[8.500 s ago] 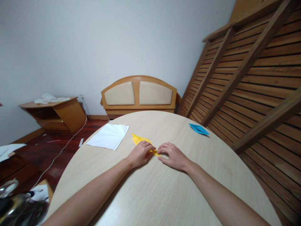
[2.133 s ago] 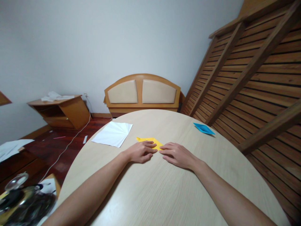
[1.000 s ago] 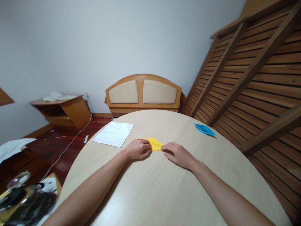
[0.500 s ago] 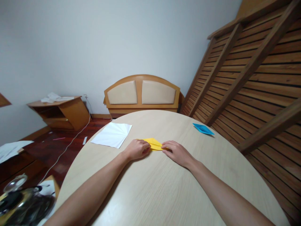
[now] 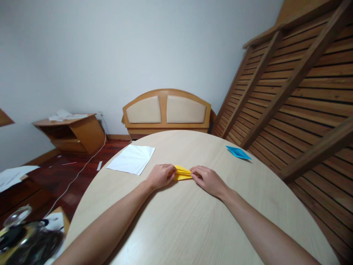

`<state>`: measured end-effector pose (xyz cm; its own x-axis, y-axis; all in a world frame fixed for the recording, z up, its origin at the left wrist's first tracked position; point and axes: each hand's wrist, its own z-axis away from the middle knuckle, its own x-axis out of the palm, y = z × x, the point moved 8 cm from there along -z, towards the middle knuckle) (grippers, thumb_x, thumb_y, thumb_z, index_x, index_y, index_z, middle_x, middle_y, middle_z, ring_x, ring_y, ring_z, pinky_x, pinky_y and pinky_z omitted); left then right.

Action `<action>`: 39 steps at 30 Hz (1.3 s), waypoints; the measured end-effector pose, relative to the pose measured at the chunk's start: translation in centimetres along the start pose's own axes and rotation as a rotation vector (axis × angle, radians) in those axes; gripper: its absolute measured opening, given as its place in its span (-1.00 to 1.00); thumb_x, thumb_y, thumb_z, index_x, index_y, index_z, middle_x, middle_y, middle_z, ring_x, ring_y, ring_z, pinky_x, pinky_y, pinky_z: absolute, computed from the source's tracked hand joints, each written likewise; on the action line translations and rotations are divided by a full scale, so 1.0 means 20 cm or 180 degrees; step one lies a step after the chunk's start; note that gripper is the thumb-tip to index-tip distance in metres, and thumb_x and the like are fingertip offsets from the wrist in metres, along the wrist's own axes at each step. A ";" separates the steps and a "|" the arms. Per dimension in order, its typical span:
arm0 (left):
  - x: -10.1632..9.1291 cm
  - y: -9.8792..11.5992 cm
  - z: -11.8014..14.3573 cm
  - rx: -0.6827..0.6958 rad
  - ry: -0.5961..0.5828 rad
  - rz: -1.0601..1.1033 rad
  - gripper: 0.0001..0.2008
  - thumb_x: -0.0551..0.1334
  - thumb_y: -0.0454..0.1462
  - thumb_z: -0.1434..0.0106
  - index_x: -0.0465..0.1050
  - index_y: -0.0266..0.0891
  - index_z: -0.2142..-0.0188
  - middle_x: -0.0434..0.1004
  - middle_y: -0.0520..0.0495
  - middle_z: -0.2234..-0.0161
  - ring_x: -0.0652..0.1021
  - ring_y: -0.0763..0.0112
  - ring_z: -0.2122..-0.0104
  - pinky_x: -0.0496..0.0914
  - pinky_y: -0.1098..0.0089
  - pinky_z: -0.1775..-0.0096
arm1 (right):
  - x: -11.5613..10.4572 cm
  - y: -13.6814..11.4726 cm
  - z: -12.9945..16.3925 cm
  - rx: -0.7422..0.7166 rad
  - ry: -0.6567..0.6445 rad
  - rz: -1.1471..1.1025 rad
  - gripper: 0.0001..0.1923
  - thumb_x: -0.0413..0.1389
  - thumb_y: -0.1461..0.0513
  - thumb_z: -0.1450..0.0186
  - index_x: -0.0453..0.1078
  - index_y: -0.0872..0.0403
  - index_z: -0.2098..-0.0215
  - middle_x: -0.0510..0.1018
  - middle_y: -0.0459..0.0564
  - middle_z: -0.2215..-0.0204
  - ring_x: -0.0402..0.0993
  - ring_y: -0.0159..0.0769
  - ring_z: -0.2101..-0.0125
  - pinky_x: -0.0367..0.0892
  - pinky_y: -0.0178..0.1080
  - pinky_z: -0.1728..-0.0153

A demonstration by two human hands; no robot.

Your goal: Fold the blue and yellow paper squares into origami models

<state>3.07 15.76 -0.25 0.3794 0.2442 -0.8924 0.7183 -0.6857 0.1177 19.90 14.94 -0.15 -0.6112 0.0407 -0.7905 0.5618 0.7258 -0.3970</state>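
Observation:
A folded yellow paper lies on the round pale wooden table, narrow and layered. My left hand pinches its left end with curled fingers. My right hand grips its right end, fingertips on the paper. Both hands rest on the tabletop, and they hide the paper's two ends.
A white creased sheet lies to the left on the table. A blue folded paper sits near the right rim. Beyond stand a padded headboard, a slatted wooden frame and a low cabinet. Dark clutter fills the lower left.
The yellow paper has been folded from a flat diamond into a narrower strip. Both hands have closed in on its two ends and now pinch it.

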 end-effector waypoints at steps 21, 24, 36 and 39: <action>-0.09 0.00 0.01 -0.0413 0.0209 0.1523 -0.53 0.08 0.05 -0.32 0.39 -0.25 -0.01 0.58 -0.17 0.18 0.57 0.21 0.22 0.40 0.27 0.15 | -0.08 0.11 0.02 0.1437 0.1214 -0.2080 -0.59 0.27 -0.09 -0.15 0.50 0.10 0.35 0.63 0.06 0.39 0.56 -0.17 0.38 0.46 -0.18 0.33; -0.04 0.01 0.00 -0.0585 -0.0036 0.1980 -0.54 0.15 0.04 -0.30 0.42 -0.29 0.05 0.56 -0.11 0.29 0.52 0.33 0.36 0.37 0.38 0.32 | -0.08 0.13 0.02 0.1540 0.1287 -0.2139 -0.55 0.30 -0.12 -0.10 0.49 0.10 0.39 0.61 0.04 0.45 0.53 -0.19 0.44 0.44 -0.20 0.39; 0.09 0.06 -0.02 -0.1340 -0.0395 0.3185 -0.57 0.28 0.05 -0.15 0.43 -0.33 0.34 0.43 -0.01 0.46 0.39 0.48 0.49 0.23 0.50 0.48 | -0.05 0.11 0.01 0.1568 0.1074 -0.2224 -0.59 0.29 -0.07 -0.12 0.55 0.12 0.36 0.63 0.05 0.40 0.54 -0.20 0.36 0.44 -0.17 0.28; 0.10 0.06 -0.03 -0.1471 -0.0302 0.3198 -0.58 0.27 0.04 -0.15 0.42 -0.32 0.37 0.43 0.00 0.48 0.39 0.48 0.51 0.22 0.49 0.48 | -0.05 0.11 0.01 0.1575 0.1121 -0.2261 -0.61 0.29 -0.04 -0.11 0.53 0.12 0.33 0.62 0.05 0.39 0.54 -0.19 0.34 0.45 -0.17 0.27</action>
<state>5.05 15.89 -1.68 0.8792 -0.3463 -0.3273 0.2649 -0.2157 0.9398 21.85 16.24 -0.32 -0.9907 -0.0359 -0.1314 0.1156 0.2887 -0.9504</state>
